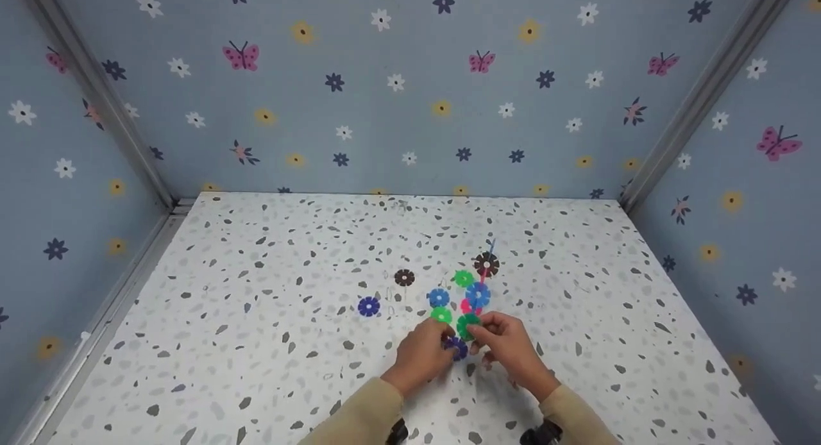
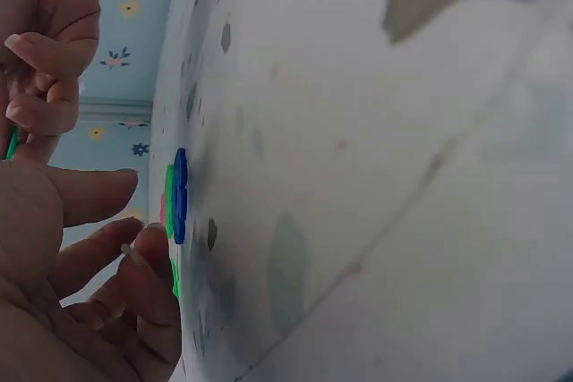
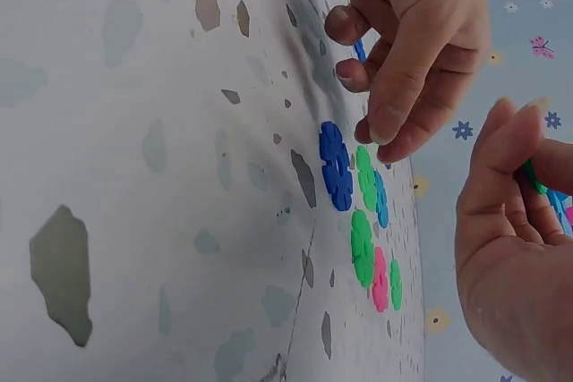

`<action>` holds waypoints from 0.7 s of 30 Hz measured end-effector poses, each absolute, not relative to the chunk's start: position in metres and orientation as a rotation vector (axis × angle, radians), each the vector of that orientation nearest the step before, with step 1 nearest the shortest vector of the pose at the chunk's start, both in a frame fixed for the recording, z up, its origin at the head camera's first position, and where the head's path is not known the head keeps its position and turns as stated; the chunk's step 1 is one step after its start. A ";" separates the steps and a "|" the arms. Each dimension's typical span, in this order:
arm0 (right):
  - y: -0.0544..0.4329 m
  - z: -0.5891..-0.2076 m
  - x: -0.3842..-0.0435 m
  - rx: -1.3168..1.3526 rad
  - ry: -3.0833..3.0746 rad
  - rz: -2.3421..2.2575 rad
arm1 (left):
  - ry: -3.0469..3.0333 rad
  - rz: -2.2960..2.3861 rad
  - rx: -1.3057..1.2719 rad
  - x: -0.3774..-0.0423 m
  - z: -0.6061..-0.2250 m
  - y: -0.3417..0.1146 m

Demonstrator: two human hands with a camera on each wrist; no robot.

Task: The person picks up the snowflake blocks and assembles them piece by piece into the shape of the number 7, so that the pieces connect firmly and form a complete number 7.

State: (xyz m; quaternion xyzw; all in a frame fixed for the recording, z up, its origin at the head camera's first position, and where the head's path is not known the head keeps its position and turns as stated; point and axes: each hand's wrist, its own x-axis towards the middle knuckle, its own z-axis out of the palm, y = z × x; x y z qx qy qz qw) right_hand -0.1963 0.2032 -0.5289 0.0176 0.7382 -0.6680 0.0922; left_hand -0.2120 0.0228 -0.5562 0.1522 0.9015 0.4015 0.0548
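Note:
My right hand (image 1: 511, 347) pinches a dark green notched disc (image 1: 468, 327) between thumb and fingers, above the table. A linked row runs from it: a blue disc (image 1: 478, 295), a pink edge-on disc (image 1: 483, 276), a brown disc (image 1: 487, 265) and a thin blue edge-on piece (image 1: 492, 245). My left hand (image 1: 422, 354) hovers low with fingers loosely bent and nothing between them, as the left wrist view shows. Near its fingertips a dark blue disc (image 3: 336, 167) lies flat. A light green disc (image 1: 441, 315) and a blue disc (image 1: 439, 297) lie just beyond it.
On the speckled white table (image 1: 256, 342) also lie a pink disc (image 3: 380, 280), a light green disc (image 1: 463, 278), a brown disc (image 1: 404, 277) and a dark blue disc (image 1: 369, 306). Flower-patterned panels (image 1: 397, 111) stand at the back and both sides.

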 end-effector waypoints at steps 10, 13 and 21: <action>0.203 -0.530 -0.198 0.027 2.172 -1.938 | 2.780 1.002 0.535 -0.215 -0.555 0.024; 0.203 -0.531 -0.199 0.034 2.160 -1.941 | 2.764 1.027 0.554 -0.214 -0.555 0.022; 0.205 -0.529 -0.196 0.014 2.147 -1.919 | 2.740 1.104 0.585 -0.210 -0.556 0.011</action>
